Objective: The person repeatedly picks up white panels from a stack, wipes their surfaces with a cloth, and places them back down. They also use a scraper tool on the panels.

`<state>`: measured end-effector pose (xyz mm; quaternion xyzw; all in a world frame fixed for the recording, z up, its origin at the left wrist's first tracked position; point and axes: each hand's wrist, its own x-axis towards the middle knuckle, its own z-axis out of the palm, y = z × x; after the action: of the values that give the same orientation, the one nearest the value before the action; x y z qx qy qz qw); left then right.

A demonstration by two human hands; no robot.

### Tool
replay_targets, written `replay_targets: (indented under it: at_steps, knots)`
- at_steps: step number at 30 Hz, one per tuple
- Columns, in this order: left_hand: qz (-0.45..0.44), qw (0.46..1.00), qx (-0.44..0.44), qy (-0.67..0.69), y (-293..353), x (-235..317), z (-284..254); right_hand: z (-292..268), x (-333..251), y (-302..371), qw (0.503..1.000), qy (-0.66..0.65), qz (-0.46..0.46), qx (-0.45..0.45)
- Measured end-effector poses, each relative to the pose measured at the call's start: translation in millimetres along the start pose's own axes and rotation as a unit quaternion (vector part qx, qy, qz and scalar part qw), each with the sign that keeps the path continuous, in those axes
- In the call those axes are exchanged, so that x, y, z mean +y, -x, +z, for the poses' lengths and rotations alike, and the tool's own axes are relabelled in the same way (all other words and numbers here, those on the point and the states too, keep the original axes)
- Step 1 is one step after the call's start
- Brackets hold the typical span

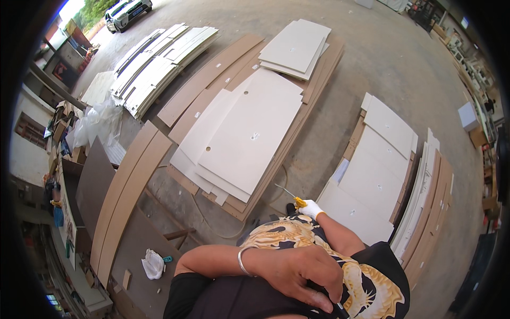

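In my right hand [309, 208], which wears a white glove, is a yellow-handled tool [300, 202] with a long thin metal tube pointing up and left. The fingers are wrapped round its handle. My left hand [303, 272] is bare, with a silver bangle at the wrist, and sits close in front of my chest. Its fingers are closed in a pinch beside a small black piece [340, 310] at the lower edge; most of that piece is hidden. Ahead lies a stack of white panels [255, 133], two of the holes in its top boards showing.
Brown boards [212, 80] lie under and beside the white stack. More panels [372, 170] are piled on the right. A hose [212, 229] curves across the floor. At lower left, a brown table [139, 234] carries a crumpled white glove [153, 264]. A car [126, 13] stands far left.
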<state>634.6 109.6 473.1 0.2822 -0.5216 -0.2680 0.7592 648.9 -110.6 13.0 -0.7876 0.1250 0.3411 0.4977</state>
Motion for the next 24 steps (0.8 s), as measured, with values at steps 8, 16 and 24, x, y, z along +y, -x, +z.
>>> replay_targets:
  at_steps: [8, 16, 24]
  knots:
    - [0.002, 1.000, -0.002, 0.003, 7.3, 2.3, 4.6, 3.1, -8.5, 18.5, 0.999, 0.050, -0.013, 0.013]
    - [0.003, 1.000, -0.003, 0.002, 10.2, 12.2, 8.2, 7.7, -7.1, 22.2, 0.998, 0.067, -0.012, 0.000]
    - [0.021, 0.998, -0.031, -0.051, 10.0, 19.7, 9.0, 11.5, -10.0, 27.4, 0.991, 0.129, -0.034, -0.007]
